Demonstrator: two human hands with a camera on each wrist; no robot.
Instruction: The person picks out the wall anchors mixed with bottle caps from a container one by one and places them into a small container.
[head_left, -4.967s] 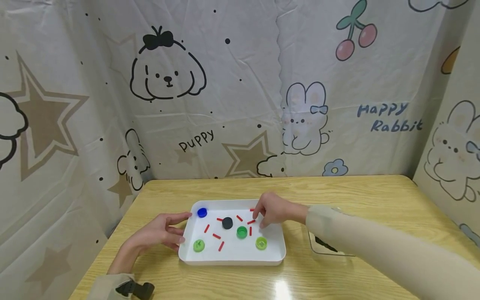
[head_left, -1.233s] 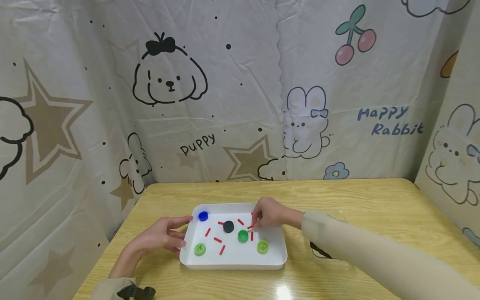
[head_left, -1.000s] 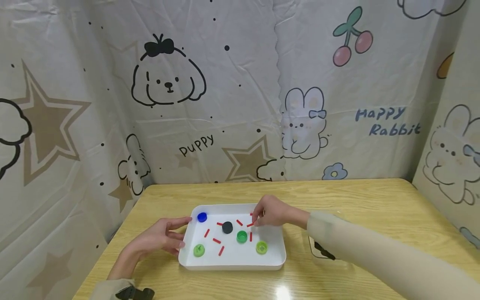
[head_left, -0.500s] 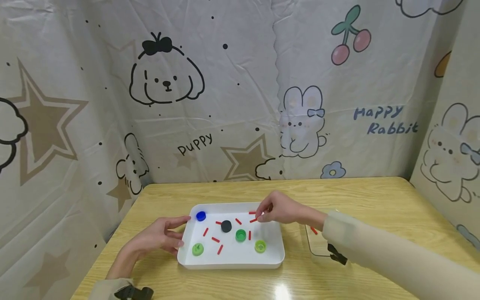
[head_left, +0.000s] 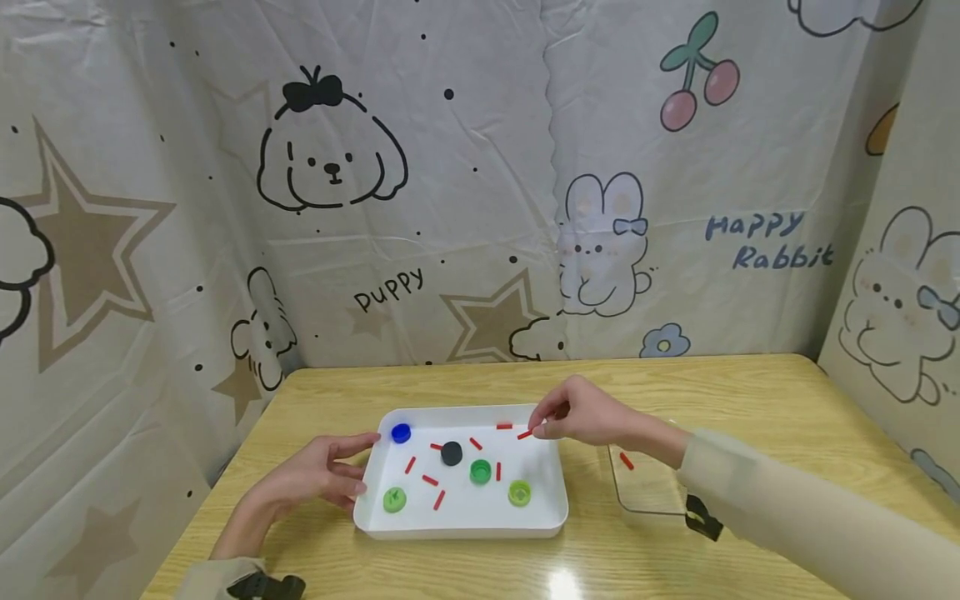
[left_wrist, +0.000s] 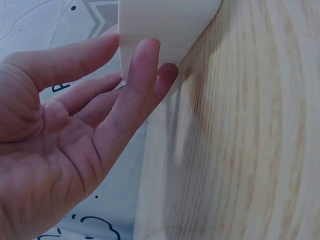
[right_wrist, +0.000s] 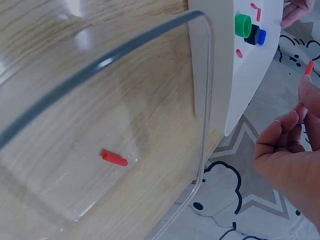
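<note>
My right hand [head_left: 588, 414] pinches a short red tube [head_left: 525, 433] between thumb and fingertips, over the right end of a white tray [head_left: 457, 533]. In the right wrist view the same red tube [right_wrist: 309, 68] sticks out past the fingertips. My left hand [head_left: 318, 473] rests its extended fingers against the tray's left wall; the left wrist view shows the fingertips [left_wrist: 145, 50] on the white side. Several more red tubes [head_left: 439, 500] lie scattered in the tray. Right of it stands a clear container [head_left: 649, 511] with one red tube [head_left: 627, 461] inside, partly covered by my right arm.
Bottle caps also lie in the tray: a blue cap [head_left: 401, 432], a black cap [head_left: 452, 453], a green cap [head_left: 481, 472], a yellow-green cap [head_left: 519, 492] and a light green cap [head_left: 394, 500]. A printed curtain [head_left: 480, 208] hangs behind the wooden table [head_left: 420, 575].
My right hand has taken hold of a red tube and moved it right, toward the clear container. More of the container now shows from under my sleeve. My left hand stays at the tray.
</note>
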